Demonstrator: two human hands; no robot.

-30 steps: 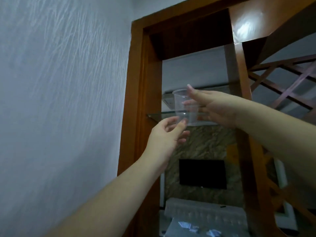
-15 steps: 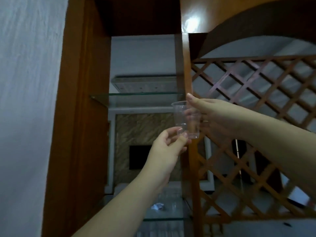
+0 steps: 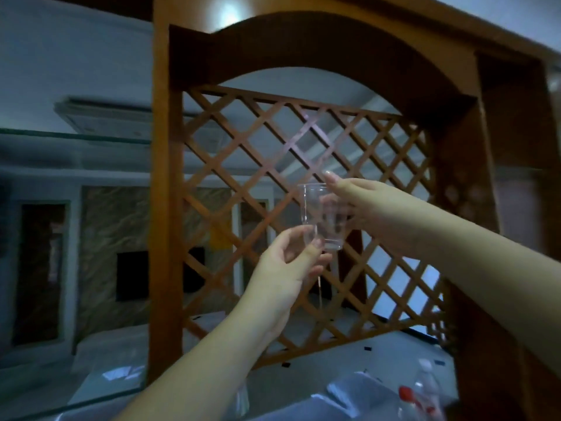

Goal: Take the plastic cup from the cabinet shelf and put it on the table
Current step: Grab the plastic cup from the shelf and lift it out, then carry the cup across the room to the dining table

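A small clear plastic cup (image 3: 322,215) is held upright in mid-air in front of a brown wooden diamond lattice panel (image 3: 273,165), set under the arched frame of the wooden cabinet (image 3: 334,41). The right hand (image 3: 361,208) is wrapped around the cup's far side, its forefinger stretched along the rim. The left hand (image 3: 288,268) supports the cup from below, thumb and fingertips closed on its base. A glass shelf (image 3: 73,136) shows at the far left, well apart from the cup. Low at the right stands a blurred clear bottle with a red label (image 3: 425,393).
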